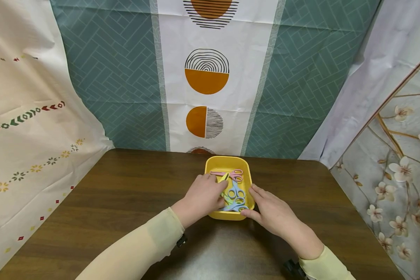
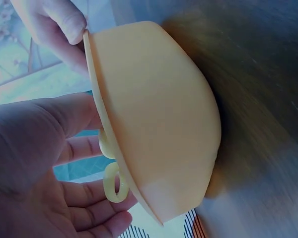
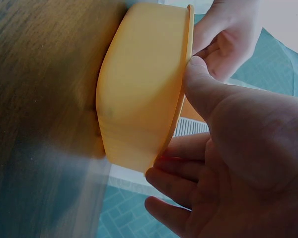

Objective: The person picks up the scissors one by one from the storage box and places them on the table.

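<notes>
Reaching inside, and it was the left hand (image 1: 204, 194) curled about slim yellow plastic scissors (image 1: 223, 178) in the rounded yellow plastic bin (image 1: 231, 216)! The right hand (image 1: 274, 212), fingers spread, steadied the bin's side. Pink scissors (image 1: 231, 174) and two pale-blue pairs (image 1: 235, 186) lay in there too. Progress? Midway, seemingly: yellow pair grasped, neither released nor lifted out. The bin's wall hid the left fingertips; green scissors (image 1: 227, 199) were mostly covered.

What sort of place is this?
Likely a makeshift indoor filming booth: a green-and-white curtain behind a wooden table, with a flowered sheet on the right and a cream cloth on the left.
</notes>
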`<state>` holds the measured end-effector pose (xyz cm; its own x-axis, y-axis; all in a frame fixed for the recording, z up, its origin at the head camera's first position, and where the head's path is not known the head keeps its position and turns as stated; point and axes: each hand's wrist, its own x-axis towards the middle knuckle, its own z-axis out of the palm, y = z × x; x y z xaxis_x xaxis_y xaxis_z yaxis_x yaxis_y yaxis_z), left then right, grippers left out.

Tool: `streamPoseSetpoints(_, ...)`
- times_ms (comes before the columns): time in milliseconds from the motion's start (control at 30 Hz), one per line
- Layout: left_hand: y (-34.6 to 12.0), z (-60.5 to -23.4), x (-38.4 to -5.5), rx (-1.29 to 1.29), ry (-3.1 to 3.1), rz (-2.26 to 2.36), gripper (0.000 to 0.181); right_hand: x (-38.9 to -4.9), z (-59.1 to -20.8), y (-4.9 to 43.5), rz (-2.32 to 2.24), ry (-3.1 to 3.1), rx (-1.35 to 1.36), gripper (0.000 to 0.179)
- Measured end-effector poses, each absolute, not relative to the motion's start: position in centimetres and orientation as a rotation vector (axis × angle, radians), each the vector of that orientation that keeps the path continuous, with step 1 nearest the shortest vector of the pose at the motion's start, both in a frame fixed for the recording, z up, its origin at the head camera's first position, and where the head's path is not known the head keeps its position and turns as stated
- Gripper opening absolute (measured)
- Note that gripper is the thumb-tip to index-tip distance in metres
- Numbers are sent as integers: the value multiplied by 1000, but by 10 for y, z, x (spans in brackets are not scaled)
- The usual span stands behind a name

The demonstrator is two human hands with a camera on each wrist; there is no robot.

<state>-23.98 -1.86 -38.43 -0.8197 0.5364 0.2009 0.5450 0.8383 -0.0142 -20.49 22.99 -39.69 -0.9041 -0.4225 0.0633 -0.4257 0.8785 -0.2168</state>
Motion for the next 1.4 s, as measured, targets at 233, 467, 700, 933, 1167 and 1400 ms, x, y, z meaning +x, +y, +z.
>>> streamPoseSetpoints(233, -32, -384, -235, -875, -2678, -104, 28, -205, -396, 230, 355, -3035, 676, 88)
streamPoseSetpoints(467, -47, -384, -233, -872, -2640, -176, 32, -205, -398, 228, 364, -3036, 680, 87)
streamPoseSetpoints(700, -63, -386, -233, -841, -2630, -195, 33, -204, -398, 228, 372, -3034, 679, 87)
streamPoseSetpoints(933, -83, -391, -234, -825, -2560, -257, 30, -204, -396, 229, 374, -3032, 674, 89)
streamPoseSetpoints(1167, -98, -397, -236, -807, -2518, -282, 27, -205, -397, 230, 373, -3051, 655, 91)
streamPoseSetpoints(1400, -110, -400, -240, -757, -2517, -308, 29, -205, -397, 229, 375, -3042, 657, 92)
